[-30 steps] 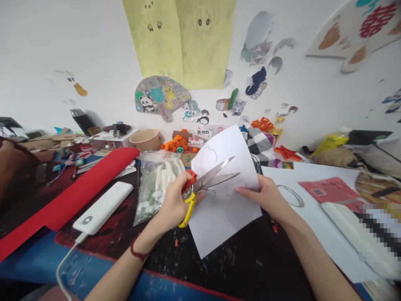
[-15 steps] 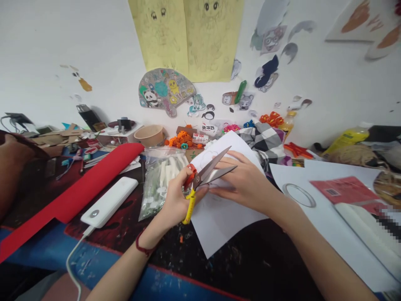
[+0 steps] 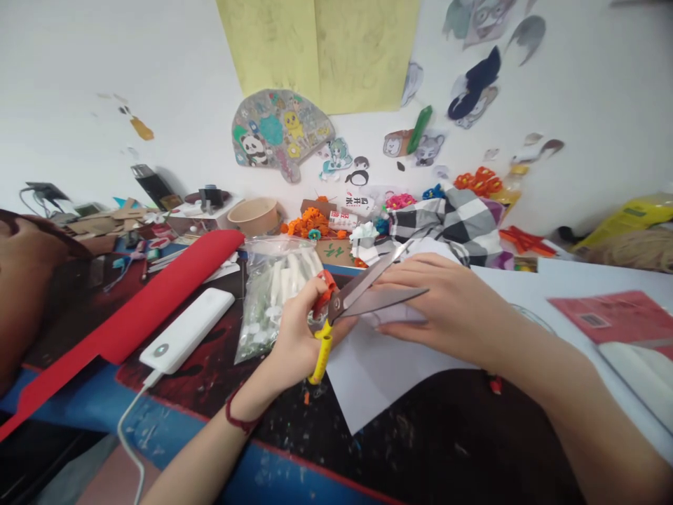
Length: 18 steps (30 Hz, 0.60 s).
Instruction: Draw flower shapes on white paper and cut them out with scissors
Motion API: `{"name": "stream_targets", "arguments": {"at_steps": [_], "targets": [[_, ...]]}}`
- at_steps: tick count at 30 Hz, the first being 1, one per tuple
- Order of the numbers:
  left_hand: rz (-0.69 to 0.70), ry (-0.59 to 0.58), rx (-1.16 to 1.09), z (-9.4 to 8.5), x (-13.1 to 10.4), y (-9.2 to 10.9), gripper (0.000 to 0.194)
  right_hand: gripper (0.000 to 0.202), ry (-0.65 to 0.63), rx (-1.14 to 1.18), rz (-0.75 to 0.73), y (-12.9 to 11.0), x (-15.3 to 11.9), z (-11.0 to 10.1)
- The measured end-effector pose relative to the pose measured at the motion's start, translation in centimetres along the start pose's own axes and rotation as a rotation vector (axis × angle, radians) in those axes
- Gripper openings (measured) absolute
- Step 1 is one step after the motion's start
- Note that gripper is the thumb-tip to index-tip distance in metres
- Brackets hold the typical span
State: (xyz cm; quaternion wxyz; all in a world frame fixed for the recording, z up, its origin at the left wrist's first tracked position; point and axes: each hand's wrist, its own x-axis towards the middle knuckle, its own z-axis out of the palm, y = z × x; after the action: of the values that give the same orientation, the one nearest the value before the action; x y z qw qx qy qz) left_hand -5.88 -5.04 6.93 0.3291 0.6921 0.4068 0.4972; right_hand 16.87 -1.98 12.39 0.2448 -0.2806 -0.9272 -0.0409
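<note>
My left hand (image 3: pixel 297 333), with a dark red cord on its wrist, is closed around the scissors (image 3: pixel 362 286). The scissors have an orange loop and a yellow loop, and their blades stand apart, pointing up and to the right. Behind and below the blades is a sheet of white paper (image 3: pixel 371 382), its lower corner hanging toward me. My right hand (image 3: pixel 436 291) grips the upper part of the sheet, which bends in its fingers. Part of the paper is hidden behind that hand and the blades.
Left of my hands lie a clear bag of white sticks (image 3: pixel 255 315), a white power bank (image 3: pixel 189 333) with a cable and a long red sheet (image 3: pixel 152 305). Another person's hand (image 3: pixel 26 273) is at the far left. Checked cloth (image 3: pixel 446 228) and orange flowers (image 3: pixel 310 223) sit by the wall.
My right hand has shifted right and turned, and the paper's upper part has folded down with it. The scissors stay open in my left hand. The whole view has shifted a little.
</note>
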Motion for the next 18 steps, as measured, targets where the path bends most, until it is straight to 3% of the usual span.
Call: {"name": "stream_targets", "arguments": {"at_steps": [4,7,14,18], "targets": [[0.065,0.043,0.019,-0.3,-0.1,0.0,0.029,0.042,-0.063,-0.176,0.065,1.2,-1.0,-1.3],[0.092,0.074,0.020,-0.2,-0.2,-0.1,0.029,0.048,-0.031,-0.173,0.153,2.1,-1.7,-2.1],[0.059,0.217,-0.001,0.7,-0.6,-0.6,0.032,0.051,0.105,0.227,0.358,2.8,-1.1,-1.3],[0.043,0.268,-0.007,0.9,-0.7,-1.0,0.033,0.080,0.151,0.471,0.601,2.9,-0.5,-0.6]]}}
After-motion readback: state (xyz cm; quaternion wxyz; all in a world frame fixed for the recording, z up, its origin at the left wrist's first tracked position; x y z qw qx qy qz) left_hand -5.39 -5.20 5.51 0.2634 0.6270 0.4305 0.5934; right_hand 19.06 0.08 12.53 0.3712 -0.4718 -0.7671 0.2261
